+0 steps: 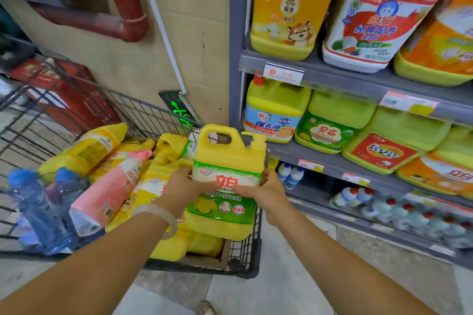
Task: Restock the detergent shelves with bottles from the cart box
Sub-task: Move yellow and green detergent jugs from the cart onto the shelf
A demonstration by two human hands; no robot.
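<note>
Gripping the jug (225, 181) in both hands (183, 185) (266, 192), fingers probably curled behind it; it's heavy, so it could slip short of the shelf (332, 161).

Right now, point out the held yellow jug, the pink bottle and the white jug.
yellow jug (225, 186): head view, front label.
pink bottle (107, 192): head view, body.
white jug (371, 25): head view, red label.

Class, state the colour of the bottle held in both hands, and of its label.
Head view: the bottle is yellow; its label is green and white with red characters.
</note>
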